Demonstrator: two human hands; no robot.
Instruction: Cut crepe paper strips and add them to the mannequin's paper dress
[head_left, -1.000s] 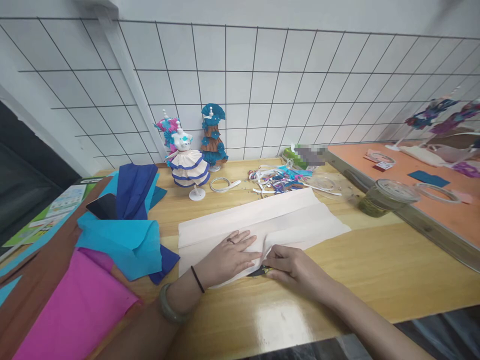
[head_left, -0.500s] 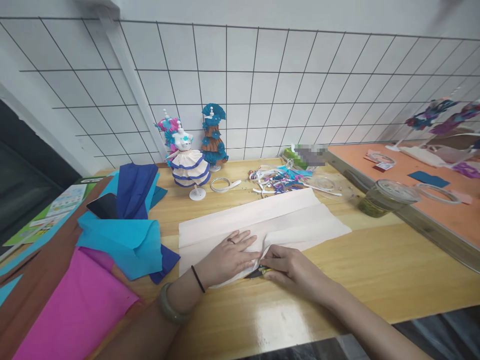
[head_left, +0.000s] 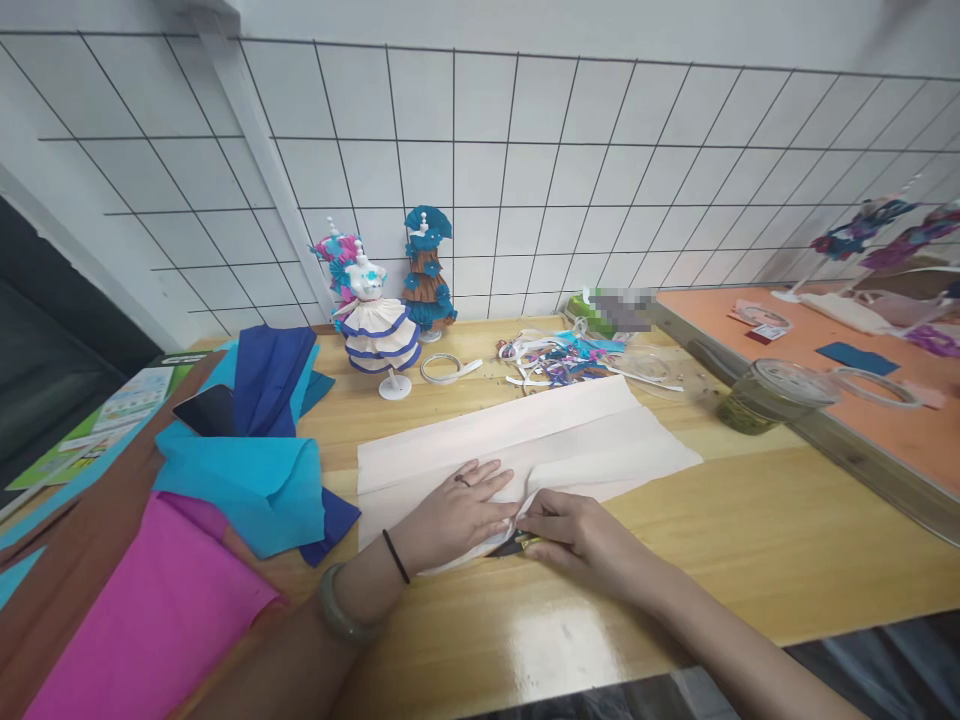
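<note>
A sheet of white crepe-like paper [head_left: 577, 425] lies creased and partly folded on the wooden table in front of me. My left hand [head_left: 472, 510] presses flat on it with fingers spread. Close beside it, at the paper's near edge, my right hand [head_left: 574, 535] is closed around a small dark-bladed cutter [head_left: 508, 546] with a yellow part showing. The blade points left and lies at the lifted edge of the paper. My fingers hide most of its handle, so its exact kind is unclear.
On the left lie magenta paper [head_left: 150, 610], turquoise paper [head_left: 247, 490], dark blue paper [head_left: 274, 380] and a phone [head_left: 206, 410]. Behind stand dressed mini mannequins [head_left: 381, 335], a tape roll [head_left: 442, 368] and scraps [head_left: 555, 360]. A lidded jar [head_left: 772, 395] stands right, beside an orange table [head_left: 825, 320].
My right hand and the cutter have shifted very slightly to the left along the paper's edge. My left hand stays pressed in the same spot.
</note>
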